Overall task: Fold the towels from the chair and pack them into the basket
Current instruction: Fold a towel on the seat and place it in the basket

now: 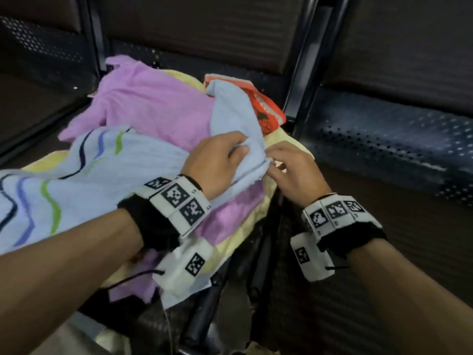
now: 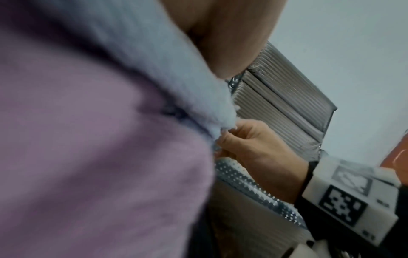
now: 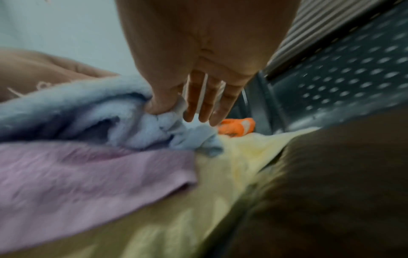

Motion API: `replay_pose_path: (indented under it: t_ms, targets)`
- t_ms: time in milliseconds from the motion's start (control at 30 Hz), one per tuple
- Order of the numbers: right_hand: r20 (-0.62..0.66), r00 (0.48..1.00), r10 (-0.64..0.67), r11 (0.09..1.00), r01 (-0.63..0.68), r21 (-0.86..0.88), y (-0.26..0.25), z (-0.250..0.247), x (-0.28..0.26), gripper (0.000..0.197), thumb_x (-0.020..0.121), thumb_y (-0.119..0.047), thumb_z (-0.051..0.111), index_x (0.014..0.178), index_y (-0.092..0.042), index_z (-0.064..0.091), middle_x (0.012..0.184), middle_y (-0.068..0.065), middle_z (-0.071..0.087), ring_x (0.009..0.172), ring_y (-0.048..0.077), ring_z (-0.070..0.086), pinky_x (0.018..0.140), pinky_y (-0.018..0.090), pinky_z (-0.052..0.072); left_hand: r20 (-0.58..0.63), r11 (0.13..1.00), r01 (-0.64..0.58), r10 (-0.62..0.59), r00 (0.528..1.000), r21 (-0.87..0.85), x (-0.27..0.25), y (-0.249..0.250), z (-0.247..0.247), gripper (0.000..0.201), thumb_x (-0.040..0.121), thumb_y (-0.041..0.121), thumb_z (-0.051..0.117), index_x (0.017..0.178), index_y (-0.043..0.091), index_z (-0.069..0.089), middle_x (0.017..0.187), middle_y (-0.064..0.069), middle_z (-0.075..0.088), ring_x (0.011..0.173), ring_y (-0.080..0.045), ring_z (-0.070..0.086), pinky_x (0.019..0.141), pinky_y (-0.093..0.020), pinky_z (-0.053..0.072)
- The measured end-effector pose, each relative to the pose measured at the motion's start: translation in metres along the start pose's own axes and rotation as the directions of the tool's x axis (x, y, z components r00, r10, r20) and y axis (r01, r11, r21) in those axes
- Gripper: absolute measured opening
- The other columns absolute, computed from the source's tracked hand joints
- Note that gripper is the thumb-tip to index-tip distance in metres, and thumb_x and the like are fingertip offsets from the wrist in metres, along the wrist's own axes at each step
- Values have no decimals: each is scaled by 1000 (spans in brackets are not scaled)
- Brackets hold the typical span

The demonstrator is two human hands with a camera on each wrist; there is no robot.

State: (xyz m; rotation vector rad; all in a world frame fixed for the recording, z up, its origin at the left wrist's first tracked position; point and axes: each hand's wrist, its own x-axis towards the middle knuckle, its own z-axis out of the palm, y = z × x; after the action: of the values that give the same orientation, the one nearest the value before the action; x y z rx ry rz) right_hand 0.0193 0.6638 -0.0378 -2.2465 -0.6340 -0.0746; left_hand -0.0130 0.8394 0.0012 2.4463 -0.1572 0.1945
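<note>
A light blue towel with wavy stripes (image 1: 107, 170) lies on top of a pile on the chair seat. Under it are a purple towel (image 1: 153, 106), a yellow towel (image 1: 286, 139) and an orange patterned towel (image 1: 266, 108). My left hand (image 1: 236, 149) grips a bunched fold of the blue towel near its right end. Beside it, my right hand (image 1: 271, 162) pinches the same towel's corner (image 3: 167, 120) between thumb and forefinger, with the other fingers (image 3: 212, 101) straight. In the left wrist view the right hand (image 2: 229, 137) holds the blue towel's tip (image 2: 220, 115). No basket is in view.
The pile sits on one dark perforated metal seat of a row; a dark armrest bar (image 1: 304, 80) separates it from the neighbouring seat (image 1: 384, 139) on the right. Another seat (image 1: 38, 73) lies to the left. Backrests rise behind.
</note>
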Motion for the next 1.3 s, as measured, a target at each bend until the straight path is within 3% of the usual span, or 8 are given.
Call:
replay_pose_path:
  t_ms: [167,267,433,567,767,967,1133,1300]
  targets:
    - [-136,991,-18,996,6,-93,19,-62,-41,23,86,-22,55,83,-6,71,97,0,65,94,14,56,79,27,43,115,987,-83,99,988,-138,17,51,55,18,97,23,47,81,19,53,74,-3,54,91,-29,58,77,-34,43]
    - [-276,954,121,993,-113,44,23,-102,-69,32,86,-21,54,55,-16,47,56,-4,46,56,9,42,55,31,34,159,964,-108,149,976,-241,21,92,78,23,97,25,47,93,10,63,84,-7,66,77,-18,58,72,-30,43]
    - [-554,776,303,952,-214,220,16,-158,-112,46,87,-16,55,52,-25,27,49,-10,27,52,7,26,50,28,25,275,917,-40,160,948,-397,7,151,93,25,97,34,45,105,19,63,97,3,68,90,-9,61,81,-26,47]
    - [-618,715,328,945,-240,224,16,-165,-147,44,89,-13,54,55,-21,27,49,-11,24,50,2,23,47,21,21,254,870,-157,302,919,-467,-23,161,96,27,95,37,47,114,20,58,108,1,62,100,-11,58,86,-27,46]
    - [-566,719,402,913,-273,302,-8,-154,-185,35,92,-12,50,60,-6,37,57,-2,34,54,5,32,50,22,29,595,966,-217,259,761,-142,-71,127,86,47,85,35,66,126,21,48,109,3,55,97,-14,57,80,-21,45]
    - [-531,739,413,907,-286,309,-35,-143,-186,34,92,-17,52,72,10,52,66,9,50,64,13,46,58,36,41,585,953,-296,199,786,74,-86,83,85,40,84,28,67,121,15,56,110,-3,50,106,-18,53,96,-30,42]
    - [-169,923,347,896,-273,350,-54,-129,-175,19,89,-14,64,108,-11,65,100,-2,68,95,8,64,86,24,50,593,897,-423,273,757,126,-103,62,68,7,91,14,55,97,13,58,97,-3,55,96,-22,54,80,-25,38]
    - [-2,915,403,889,-392,-237,-34,-120,-185,41,78,-36,76,111,-18,60,105,-2,64,99,13,61,88,28,50,415,962,-269,264,871,-47,-108,51,38,4,99,18,38,100,14,40,87,-10,57,77,-25,53,68,-30,36]
